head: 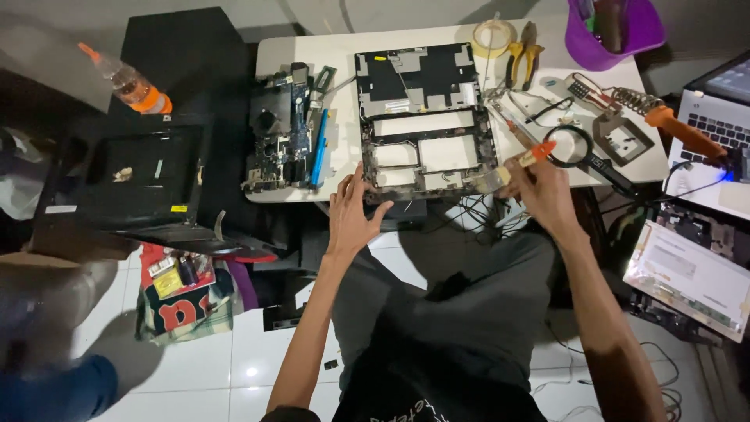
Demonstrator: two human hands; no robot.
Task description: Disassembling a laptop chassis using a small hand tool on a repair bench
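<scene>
A stripped laptop base frame [426,117] lies on a small white table [285,48]. My left hand [351,215] rests at the frame's near edge with its fingers spread, touching the lower left corner and holding nothing. My right hand [543,191] is at the frame's near right corner, shut on a slim tool with an orange end [537,151]. The tool's lower tip meets the frame's corner. A blue-green circuit board [281,129] lies on the table to the left of the frame.
A tape roll [494,35], pliers [522,55], a magnifying glass [570,144], an orange-handled soldering iron [680,129] and a purple cup [617,31] crowd the table's right. An open laptop [719,109] and a bare screen panel [687,277] sit further right. A black laptop lid [133,176] and a bottle [129,82] are at the left.
</scene>
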